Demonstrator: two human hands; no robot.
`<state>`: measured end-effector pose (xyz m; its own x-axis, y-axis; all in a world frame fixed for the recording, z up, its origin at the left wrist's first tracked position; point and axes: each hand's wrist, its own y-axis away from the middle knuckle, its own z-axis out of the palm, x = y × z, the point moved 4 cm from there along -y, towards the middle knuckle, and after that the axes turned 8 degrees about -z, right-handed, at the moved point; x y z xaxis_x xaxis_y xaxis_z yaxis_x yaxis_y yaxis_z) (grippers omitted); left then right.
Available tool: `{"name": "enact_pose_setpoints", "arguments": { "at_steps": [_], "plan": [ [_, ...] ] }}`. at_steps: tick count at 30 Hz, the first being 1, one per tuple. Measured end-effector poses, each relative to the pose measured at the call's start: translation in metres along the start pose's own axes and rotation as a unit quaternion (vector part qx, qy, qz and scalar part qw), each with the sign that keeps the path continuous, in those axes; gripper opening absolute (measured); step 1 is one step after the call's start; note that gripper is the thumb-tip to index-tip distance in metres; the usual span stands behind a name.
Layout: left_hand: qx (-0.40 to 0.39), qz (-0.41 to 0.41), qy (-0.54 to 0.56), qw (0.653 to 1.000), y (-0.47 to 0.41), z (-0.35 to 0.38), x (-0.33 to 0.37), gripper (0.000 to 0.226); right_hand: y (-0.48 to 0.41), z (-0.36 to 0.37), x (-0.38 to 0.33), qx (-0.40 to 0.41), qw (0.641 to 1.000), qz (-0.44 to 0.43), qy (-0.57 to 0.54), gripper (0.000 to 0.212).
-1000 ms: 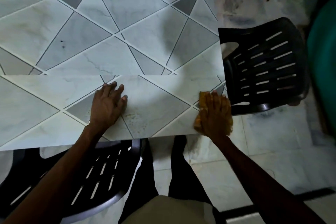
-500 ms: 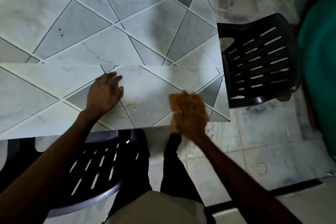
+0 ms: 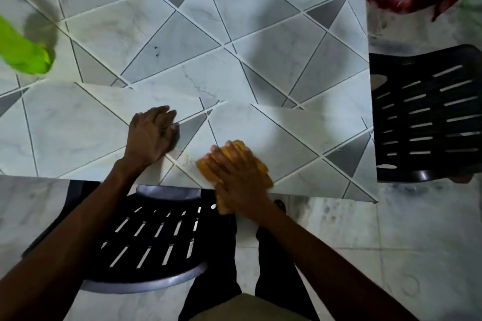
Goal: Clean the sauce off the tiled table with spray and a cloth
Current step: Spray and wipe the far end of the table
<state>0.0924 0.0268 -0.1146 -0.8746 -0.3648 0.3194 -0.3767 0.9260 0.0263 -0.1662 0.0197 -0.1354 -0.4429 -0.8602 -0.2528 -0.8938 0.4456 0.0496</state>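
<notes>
Grey-and-white triangle-patterned tiled table [image 3: 260, 73] is filling the head view, with a black slatted plastic chair [image 3: 427, 117] standing at its right. I am seeing the right hand [image 3: 234, 177] pressing flat, fingers straight, on the soft orange cloth [image 3: 260, 168] at the near edge, just right of a small yellowish sauce smear [image 3: 185, 159]. The left hand [image 3: 151, 135] is resting on the tiles, holding nothing. I am judging the cloth light and limp, bunching easily, best driven under a spread palm. A blurred green object [image 3: 24, 52], perhaps the spray, is lying far left.
</notes>
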Motion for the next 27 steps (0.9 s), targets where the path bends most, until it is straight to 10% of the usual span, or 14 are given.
{"name": "enact_pose_setpoints", "arguments": {
  "at_steps": [9, 16, 20, 27],
  "plan": [
    [0.014, 0.002, 0.005, 1.0, 0.002, 0.004, -0.007, 0.04, -0.041, -0.03, 0.139, 0.008, 0.958, 0.282, 0.057, 0.064],
    [0.048, -0.057, 0.006, 0.997, 0.02, -0.019, -0.066, 0.042, -0.114, -0.003, -0.039, -0.031, 0.999, -0.027, 0.024, 0.07],
    [0.046, -0.106, 0.013, 0.993, 0.029, -0.03, -0.106, 0.051, -0.055, 0.003, -0.01, -0.082, 0.979, -0.181, 0.056, 0.061],
    [0.089, -0.172, 0.023, 0.981, 0.056, -0.036, -0.13, 0.044, -0.153, -0.023, 0.068, -0.025, 0.986, 0.129, 0.101, 0.072]
  ]
}}
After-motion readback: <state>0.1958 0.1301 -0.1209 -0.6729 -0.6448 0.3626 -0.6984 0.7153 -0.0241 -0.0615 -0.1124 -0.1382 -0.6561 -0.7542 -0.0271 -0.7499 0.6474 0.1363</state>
